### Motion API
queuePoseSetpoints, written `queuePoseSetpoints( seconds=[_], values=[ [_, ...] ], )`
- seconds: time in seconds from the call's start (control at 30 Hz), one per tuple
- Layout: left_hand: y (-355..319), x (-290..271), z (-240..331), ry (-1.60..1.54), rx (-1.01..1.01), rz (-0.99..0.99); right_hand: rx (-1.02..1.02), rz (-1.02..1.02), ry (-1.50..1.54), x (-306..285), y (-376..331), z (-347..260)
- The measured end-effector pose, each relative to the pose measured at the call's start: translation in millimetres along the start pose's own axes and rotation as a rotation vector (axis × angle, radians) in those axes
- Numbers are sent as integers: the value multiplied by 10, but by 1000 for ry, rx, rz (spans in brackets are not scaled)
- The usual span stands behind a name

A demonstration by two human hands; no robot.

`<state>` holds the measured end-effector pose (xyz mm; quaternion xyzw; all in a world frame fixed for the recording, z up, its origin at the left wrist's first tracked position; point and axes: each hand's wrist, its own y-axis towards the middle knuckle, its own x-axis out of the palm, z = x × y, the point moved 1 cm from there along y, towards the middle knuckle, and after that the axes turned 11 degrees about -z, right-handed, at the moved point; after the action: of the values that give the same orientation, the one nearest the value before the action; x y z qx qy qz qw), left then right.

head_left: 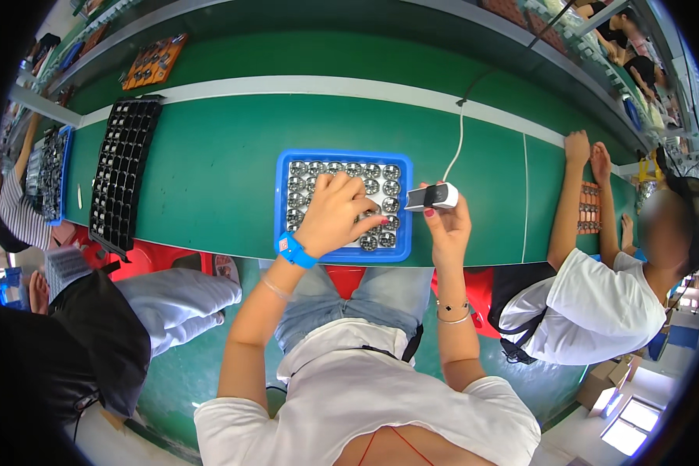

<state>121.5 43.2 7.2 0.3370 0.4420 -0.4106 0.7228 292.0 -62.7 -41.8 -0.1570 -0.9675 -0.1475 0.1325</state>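
My right hand point(452, 231) grips a white handheld device point(445, 195) just right of the blue tray point(280, 210) on the green counter point(210, 179), its long axis nearly crosswise, its grey end facing the tray. My left hand point(332, 217), nearer the round metal parts point(391, 188), hangs over them, fingers bent; whether it pinches one, I cannot tell.

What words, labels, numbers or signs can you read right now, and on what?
None can be read.
Blue wristband: small pale patch, any print too small.
White handheld device in the right hand: no legible marks.
Round metallic parts in the blue tray: too small to tell.
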Motion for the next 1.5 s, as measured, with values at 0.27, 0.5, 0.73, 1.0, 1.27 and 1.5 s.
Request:
queuePoseSetpoints(
  seconds=[0.27, 0.5, 0.73, 1.0, 1.27, 1.5],
  values=[
    [11, -97, -36, 127, -105, 45, -2, -158, -379, 194, 39, 35],
    [54, -138, 162, 32, 7, 156, -7, -181, -394, 166, 50, -26],
    [122, -34, 109, -6, 7, 121, 30, -221, -325, 3, 39, 55],
    [88, -1, -4, -30, -74, 70, 22, -72, -72, -72, 47, 74],
    [254, -35, -139, 78, -60, 84, 5, -201, -347, 2, 268, 72],
    [268, -111, -48, -29, 19, 187, 11, -162, -249, 52, 312, 136]
  ],
)
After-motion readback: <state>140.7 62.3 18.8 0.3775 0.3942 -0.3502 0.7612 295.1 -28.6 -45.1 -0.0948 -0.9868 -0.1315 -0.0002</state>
